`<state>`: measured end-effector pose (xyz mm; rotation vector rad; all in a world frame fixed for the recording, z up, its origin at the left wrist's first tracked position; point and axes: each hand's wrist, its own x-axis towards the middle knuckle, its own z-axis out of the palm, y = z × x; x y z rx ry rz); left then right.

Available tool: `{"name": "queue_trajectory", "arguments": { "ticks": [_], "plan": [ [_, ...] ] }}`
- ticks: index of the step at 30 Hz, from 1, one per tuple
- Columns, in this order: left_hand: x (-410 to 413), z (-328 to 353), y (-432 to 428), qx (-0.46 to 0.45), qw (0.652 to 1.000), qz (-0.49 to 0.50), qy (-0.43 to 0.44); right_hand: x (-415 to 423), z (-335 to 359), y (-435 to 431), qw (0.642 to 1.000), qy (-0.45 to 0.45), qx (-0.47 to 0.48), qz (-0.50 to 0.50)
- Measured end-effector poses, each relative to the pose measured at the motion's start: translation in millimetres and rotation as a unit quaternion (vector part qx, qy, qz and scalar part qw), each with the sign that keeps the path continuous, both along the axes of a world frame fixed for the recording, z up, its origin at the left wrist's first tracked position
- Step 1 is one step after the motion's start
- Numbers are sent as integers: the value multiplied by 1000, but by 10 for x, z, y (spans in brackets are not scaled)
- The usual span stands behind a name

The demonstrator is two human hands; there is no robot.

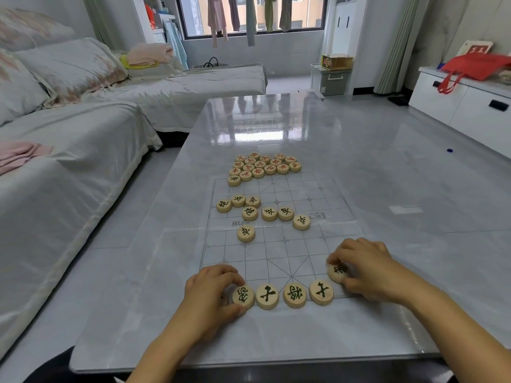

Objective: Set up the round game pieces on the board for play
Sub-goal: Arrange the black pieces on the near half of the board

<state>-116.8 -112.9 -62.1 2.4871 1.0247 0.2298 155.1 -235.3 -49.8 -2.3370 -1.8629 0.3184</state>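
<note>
A clear gridded board (279,244) lies flat on the glossy table. Along its near edge stands a row of round wooden pieces with black characters. My left hand (213,294) pinches the leftmost piece (244,297) of that row between thumb and fingers. My right hand (367,268) grips another black-character piece (338,272) at the row's right end, a little farther in than the others. Three pieces (294,295) sit between the two hands. Several loose black-character pieces (265,212) lie scattered mid-board. A cluster of red-character pieces (264,167) sits at the board's far edge.
The grey table (387,299) stretches far ahead. A sofa under a white cover (69,175) runs along the left. A white cabinet (464,106) with a red bag stands at the right. A small blue object (449,150) lies on the floor.
</note>
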Motion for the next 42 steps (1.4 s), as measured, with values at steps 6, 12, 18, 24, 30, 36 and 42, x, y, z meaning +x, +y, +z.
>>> {"name": "queue_trajectory", "arguments": {
  "ticks": [6,12,18,24,30,36,42],
  "plan": [
    [-26,-11,-9,-7,1000,0,-7,39,-11,-84,999,9,1,-43],
    [-46,-18,-24,-6,1000,3,-10,7,-9,-83,1000,-10,5,-8],
    [-29,-9,-14,-6,1000,1,-4,30,-14,-311,999,23,-22,30],
    [-48,-18,-22,-2,1000,9,6,-39,-63,-332,1000,-8,23,-16],
    [-32,-17,-35,-5,1000,17,-5,-54,-115,-332,999,10,43,-21],
    [-68,-14,-50,-10,1000,17,-8,-55,-157,-345,998,9,50,-25],
    [-75,4,-61,-11,1000,19,-4,-80,-123,-360,999,12,30,-28]
  ]
}}
